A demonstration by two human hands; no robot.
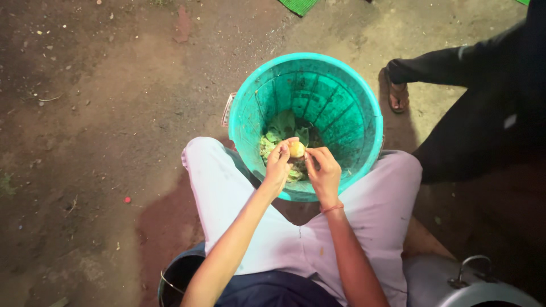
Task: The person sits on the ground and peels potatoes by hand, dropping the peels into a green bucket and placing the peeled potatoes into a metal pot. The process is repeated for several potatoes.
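Both hands over teal bin (364, 108): left hand (277, 168) gripping small yellowish potato (296, 149), right hand (323, 170) pinching at its skin. Peels and green scraps (282, 126) already inside; peeling seemingly partway, potato mostly bare.

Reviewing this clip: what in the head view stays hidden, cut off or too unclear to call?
- Small round yellowish object: mostly covered by the left hand and right hand; its kind is unclear.
- Green scraps in the teal ribbed plastic bucket: shadowed, partly behind the hands.
- Metal pot with handle: cut by the bottom edge.
- Nearby person's dark-clothed leg: cut by the right edge.
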